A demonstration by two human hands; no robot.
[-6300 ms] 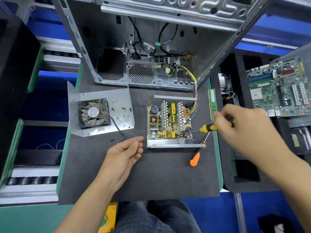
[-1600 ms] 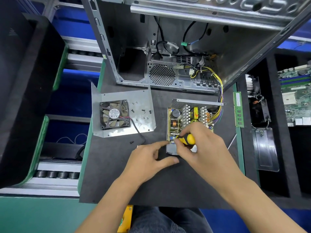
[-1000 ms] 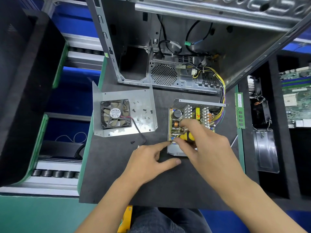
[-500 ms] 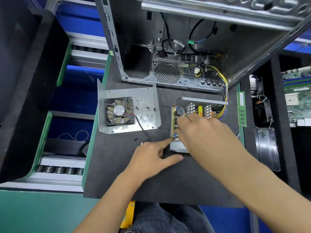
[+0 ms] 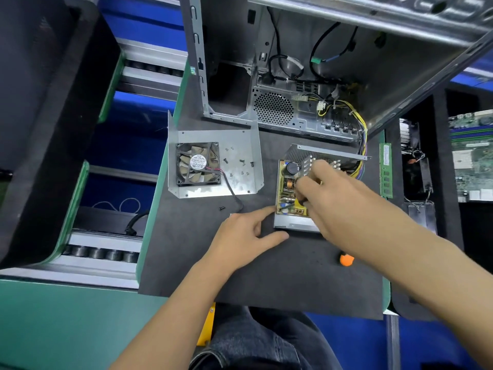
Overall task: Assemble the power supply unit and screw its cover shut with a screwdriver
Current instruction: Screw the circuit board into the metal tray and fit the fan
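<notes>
While the left hand presses the power supply corner, straight-fingered, right fingers curl round the screwdriver

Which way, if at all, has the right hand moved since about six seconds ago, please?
Yes: leftward. The right hand was beside the RAM stick; it now lies over the power supply's circuit board.

dark foam mat on a green bench | roller conveyor off to the left | blue floor underneath | bright, even lighting

Cover lies left of power supply.
</notes>
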